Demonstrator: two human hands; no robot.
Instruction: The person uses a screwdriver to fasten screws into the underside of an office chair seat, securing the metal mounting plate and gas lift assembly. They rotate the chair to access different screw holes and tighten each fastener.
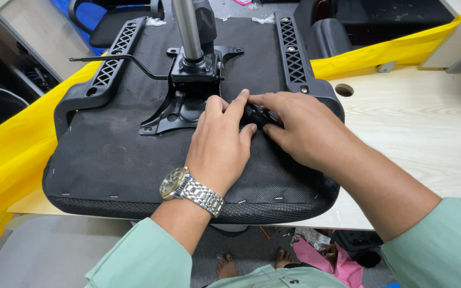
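From the head view, I am looking at an office chair seat (134,144) lying upside down on the tabletop (417,133), its black mechanism plate (180,109) facing up for access. My left hand (221,144) is pressing flat beside the plate, steadying it. My right hand (294,125) is curling its fingers (265,101) around a small black part (257,114) at the plate's right edge.

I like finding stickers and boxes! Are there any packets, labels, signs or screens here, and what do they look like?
No labels, signs or screens show.
Crumpled pink wrapper or bag: on the floor under the table's front edge, silvery piece beside it; too crumpled to tell what kind.
Both hands, left hand and right hand, rest on the upturned black chair seat, which has no sticker showing.
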